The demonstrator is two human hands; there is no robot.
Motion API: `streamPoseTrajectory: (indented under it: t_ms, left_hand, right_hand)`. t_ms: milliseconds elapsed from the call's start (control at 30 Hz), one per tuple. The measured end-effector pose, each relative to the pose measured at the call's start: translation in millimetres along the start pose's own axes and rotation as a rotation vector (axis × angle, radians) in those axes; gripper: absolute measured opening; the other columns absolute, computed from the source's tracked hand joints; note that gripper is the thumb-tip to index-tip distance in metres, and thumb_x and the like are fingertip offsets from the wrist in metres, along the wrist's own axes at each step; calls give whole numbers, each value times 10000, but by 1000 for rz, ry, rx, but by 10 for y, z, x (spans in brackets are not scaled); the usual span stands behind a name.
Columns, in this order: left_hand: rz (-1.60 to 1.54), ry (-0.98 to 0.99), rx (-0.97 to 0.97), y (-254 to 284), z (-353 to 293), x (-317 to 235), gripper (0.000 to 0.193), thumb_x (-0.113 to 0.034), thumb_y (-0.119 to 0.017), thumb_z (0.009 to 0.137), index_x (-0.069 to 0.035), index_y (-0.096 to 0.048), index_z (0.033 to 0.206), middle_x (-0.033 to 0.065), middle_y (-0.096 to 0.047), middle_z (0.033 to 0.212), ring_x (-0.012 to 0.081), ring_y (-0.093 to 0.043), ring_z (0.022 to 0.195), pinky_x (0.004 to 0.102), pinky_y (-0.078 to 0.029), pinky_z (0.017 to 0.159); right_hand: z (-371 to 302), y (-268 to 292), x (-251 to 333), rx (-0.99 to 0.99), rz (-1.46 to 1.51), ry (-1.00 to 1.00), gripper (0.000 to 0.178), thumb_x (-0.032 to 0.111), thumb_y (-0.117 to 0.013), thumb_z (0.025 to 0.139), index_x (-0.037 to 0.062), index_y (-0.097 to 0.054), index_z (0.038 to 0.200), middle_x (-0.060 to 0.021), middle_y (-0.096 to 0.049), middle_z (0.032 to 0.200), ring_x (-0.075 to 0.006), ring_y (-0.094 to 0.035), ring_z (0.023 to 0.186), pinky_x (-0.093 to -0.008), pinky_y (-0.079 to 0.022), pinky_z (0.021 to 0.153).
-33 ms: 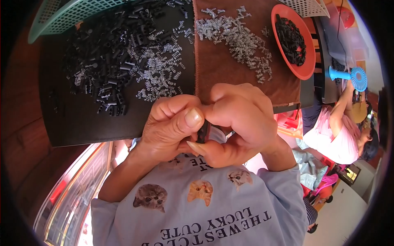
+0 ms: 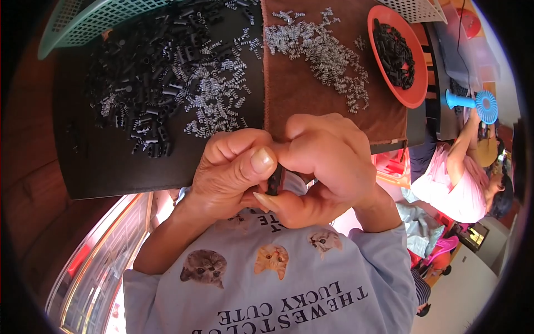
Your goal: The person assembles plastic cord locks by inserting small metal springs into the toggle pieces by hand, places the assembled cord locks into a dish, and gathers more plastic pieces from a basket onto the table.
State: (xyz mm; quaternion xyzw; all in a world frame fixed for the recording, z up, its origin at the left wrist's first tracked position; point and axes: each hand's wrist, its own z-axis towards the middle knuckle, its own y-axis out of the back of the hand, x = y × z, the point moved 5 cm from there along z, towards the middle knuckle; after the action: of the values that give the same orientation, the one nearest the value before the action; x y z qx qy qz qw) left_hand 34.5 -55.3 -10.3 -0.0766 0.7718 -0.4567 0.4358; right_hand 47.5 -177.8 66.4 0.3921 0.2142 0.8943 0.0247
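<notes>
My left hand (image 2: 233, 172) and my right hand (image 2: 328, 161) are pressed together just in front of my chest. Both pinch a small black plastic part (image 2: 274, 179) between thumbs and fingertips; most of it is hidden by the fingers. Beyond my hands, a heap of similar black parts (image 2: 150, 61) mixed with small metal springs (image 2: 217, 94) lies on the dark tabletop (image 2: 111, 167). More springs (image 2: 322, 50) are scattered on a brown cloth (image 2: 311, 106).
An orange plate (image 2: 414, 83) with several black parts (image 2: 394, 53) stands at the far right of the table. A teal mesh basket (image 2: 83, 19) sits at the far left. A small blue fan (image 2: 478, 103) stands beside another person (image 2: 456, 183) on my right.
</notes>
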Motion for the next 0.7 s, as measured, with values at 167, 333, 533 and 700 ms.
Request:
streamPoseTrajectory:
  t_ms: [167,333,533,700]
  left_hand:
    - [8,-23,61,-109,34,-15,355,-344,-620,964,-57,-558,765,4,-540,642,60,-484,497,202,-342,411]
    - [133,-89,81,-136,107,-143,443,-375,-453,1038,-18,-546,793,53,-560,654,48,-405,477,198,-277,419]
    - [374,-138,-44,-110,75,-246,441,-343,-427,1052,-30,-548,765,26,-554,653,42,-406,510,202,-287,457]
    - [531,-127,-53,-82,34,-270,352,-250,-492,1033,-24,-558,770,-1,-569,661,50,-457,530,206,-338,488]
  right_hand:
    - [-54,41,9,-22,-22,36,307,206,-807,722,38,-617,895,-39,-464,591,-157,-415,405,-290,-303,372]
    - [-95,415,-71,87,-213,-21,310,120,-781,722,-17,-631,956,-45,-525,604,-163,-456,479,-311,-335,441]
    - [-471,1585,-522,-363,-560,-640,236,91,-753,803,-9,-658,995,41,-454,681,-38,-417,629,-208,-349,563]
    - [-520,1912,-836,-216,-703,-694,301,98,-728,831,-23,-633,1090,-31,-536,730,-113,-497,640,-257,-419,599]
